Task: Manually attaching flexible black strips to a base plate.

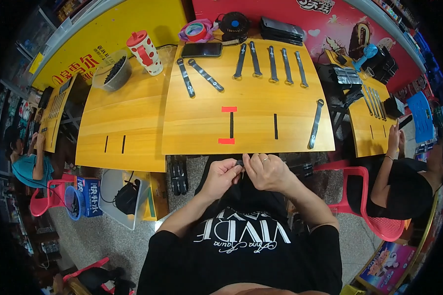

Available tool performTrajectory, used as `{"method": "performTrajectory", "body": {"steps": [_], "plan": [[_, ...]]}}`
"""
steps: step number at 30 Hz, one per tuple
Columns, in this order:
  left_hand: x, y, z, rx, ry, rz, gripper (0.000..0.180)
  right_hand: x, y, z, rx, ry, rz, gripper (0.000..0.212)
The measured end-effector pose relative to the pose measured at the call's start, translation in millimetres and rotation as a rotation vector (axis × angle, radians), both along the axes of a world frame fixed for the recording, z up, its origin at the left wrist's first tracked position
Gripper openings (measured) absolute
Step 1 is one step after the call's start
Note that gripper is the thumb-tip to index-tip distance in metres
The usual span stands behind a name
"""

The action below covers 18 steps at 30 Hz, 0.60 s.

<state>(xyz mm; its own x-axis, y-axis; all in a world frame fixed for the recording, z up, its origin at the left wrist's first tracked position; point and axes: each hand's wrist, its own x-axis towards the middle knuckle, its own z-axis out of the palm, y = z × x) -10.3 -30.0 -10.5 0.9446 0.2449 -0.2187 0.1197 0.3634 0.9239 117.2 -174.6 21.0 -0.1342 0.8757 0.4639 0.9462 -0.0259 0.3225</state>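
Centrally, just off the near edge of the bench [197, 130]: the person's left hand [220, 179], thumb and fingers pinched on a small dark piece [239, 162]; right hand [266, 173], fingers bent in close beside it, own grip impossible to tell. On the bench, far side: five dark straps [255, 58] in a row, black phone [202, 49] to their left, two paired straps [205, 74] nearer. Near right: one single strap [316, 124]. Near middle: two red tape marks [229, 109], black line [232, 125] between them.
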Motion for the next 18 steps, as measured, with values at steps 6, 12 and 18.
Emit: {"method": "performTrajectory", "body": {"steps": [6, 12, 18], "plan": [[2.1, 25.4, 13.0, 0.077, 0.135, -0.323, 0.018, 4.8, -7.2, 9.1, -0.088, -0.046, 0.123, 0.033], [14.2, 48.5, 2.5, 0.224, 0.176, -0.647, 0.015, 1.2, -9.5, 16.2, -0.212, -0.068, 0.215, 0.031], [25.3, 55.0, -0.1, 0.281, 0.22, -0.884, 0.013, -1.2, -10.9, 1.7, -0.221, -0.058, 0.28, 0.034]]}}
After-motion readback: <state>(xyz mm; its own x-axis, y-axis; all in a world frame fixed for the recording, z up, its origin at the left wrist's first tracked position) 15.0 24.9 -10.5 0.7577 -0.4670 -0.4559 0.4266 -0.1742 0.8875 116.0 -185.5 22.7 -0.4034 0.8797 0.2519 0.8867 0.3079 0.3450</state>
